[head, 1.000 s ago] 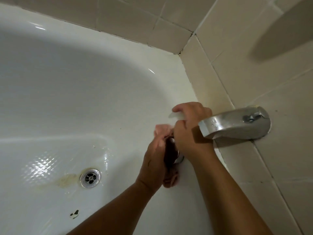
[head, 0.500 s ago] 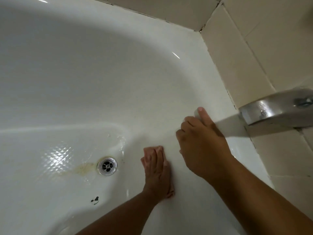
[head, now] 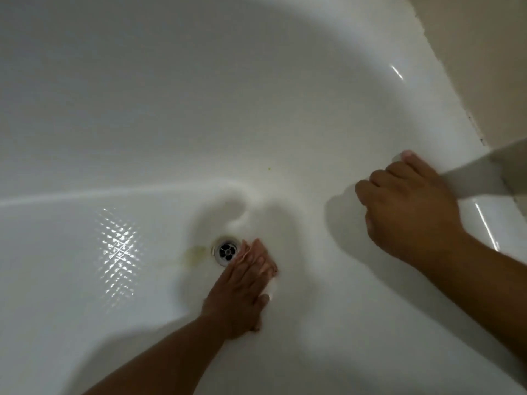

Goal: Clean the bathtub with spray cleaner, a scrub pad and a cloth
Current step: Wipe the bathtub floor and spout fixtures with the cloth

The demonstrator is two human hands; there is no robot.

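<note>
Pressing down with straight, close-set fingers, the left hand [head: 242, 283] is lying flat on a pinkish cloth [head: 272, 267] at lower centre of the frame, and only the cloth's edge is showing past the fingertips. Hand and cloth are sitting on the floor of the white bathtub [head: 199, 109], just right of the metal drain [head: 227, 250], with a yellowish stain [head: 194, 253] lying just left of it. The right hand [head: 407, 206] is resting knuckles-up on the tub's sloping wall at right of centre, fingers curled under; whether it is holding anything is too blurred to tell. A blurred grey spout [head: 490, 172] is crossing the right edge above that hand, below beige wall tile [head: 470, 52]
</note>
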